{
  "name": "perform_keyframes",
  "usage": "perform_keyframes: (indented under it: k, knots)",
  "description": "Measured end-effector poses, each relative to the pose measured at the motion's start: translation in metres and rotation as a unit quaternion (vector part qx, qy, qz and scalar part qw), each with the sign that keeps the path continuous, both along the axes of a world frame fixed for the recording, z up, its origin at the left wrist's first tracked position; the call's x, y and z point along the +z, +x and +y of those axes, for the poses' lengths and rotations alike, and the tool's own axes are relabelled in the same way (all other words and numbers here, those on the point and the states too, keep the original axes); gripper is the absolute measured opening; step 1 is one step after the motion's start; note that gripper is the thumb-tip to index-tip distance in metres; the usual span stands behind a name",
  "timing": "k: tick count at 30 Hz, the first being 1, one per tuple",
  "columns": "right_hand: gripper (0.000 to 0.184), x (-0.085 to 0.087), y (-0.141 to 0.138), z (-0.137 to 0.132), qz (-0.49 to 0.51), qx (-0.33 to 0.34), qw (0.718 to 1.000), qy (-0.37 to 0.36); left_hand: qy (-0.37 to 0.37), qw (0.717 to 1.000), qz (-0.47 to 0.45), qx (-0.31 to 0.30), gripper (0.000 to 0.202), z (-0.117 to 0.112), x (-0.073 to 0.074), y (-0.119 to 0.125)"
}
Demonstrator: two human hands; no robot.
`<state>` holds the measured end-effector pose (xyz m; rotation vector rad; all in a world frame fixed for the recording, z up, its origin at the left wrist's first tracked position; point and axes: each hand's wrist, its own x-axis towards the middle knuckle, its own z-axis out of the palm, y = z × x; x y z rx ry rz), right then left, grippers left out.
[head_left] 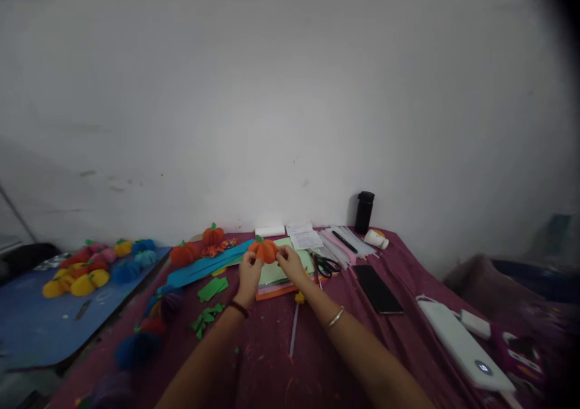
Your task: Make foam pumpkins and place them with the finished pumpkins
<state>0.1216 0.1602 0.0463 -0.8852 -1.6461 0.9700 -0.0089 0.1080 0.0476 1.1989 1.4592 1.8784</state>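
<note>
An orange paper pumpkin point(263, 251) with a green leaf on top is held up between my two hands, above a stack of coloured paper point(275, 273). My left hand point(249, 271) pinches its left edge. On the opposite edge, the fingers of my right hand point(290, 263) are closed on it. Black-handled scissors point(327, 265) lie just right of my right hand. Below the hands rests a pale stick with a yellow piece point(299, 298) at its end. Blue paper strips point(206, 266) stretch to the left of my left hand.
More paper pumpkins point(185, 254) line the table's left side, and others point(90, 282) sit on a blue board point(36, 324). Green paper bits point(207, 318) lie nearby. To the right are a black phone point(377, 289), a white power bank point(464, 342), a black bottle point(364, 212) and a small white bottle point(376, 238).
</note>
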Motion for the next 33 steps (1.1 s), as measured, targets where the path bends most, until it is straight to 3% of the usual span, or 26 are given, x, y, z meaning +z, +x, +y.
perform_keyframes:
  k: [7,11,17,21,26,33]
  knots:
    - [0.016,-0.010,0.007,-0.029,0.018,0.031,0.999,0.032,0.019,1.000,0.024,0.002,0.025,-0.037,-0.010,-0.010]
    - [0.017,-0.021,0.014,-0.034,0.028,0.042,0.998,0.038,0.015,1.000,0.024,0.012,0.027,-0.041,-0.021,-0.012]
    - [0.020,-0.043,0.011,-0.037,-0.029,-0.004,0.999,0.024,-0.009,1.000,0.012,0.010,0.029,-0.039,-0.042,-0.018]
    - [0.015,-0.039,0.017,-0.052,-0.068,-0.019,0.996,0.048,-0.025,1.000,0.006,0.006,0.027,-0.046,-0.046,-0.017]
    - [0.015,-0.025,0.023,-0.068,-0.082,0.009,0.995,0.054,-0.049,0.999,-0.011,-0.001,0.024,-0.051,-0.048,-0.014]
    - [0.013,-0.025,0.023,-0.069,-0.151,-0.004,0.985,0.085,-0.026,0.998,-0.054,-0.005,0.023,-0.049,-0.051,-0.013]
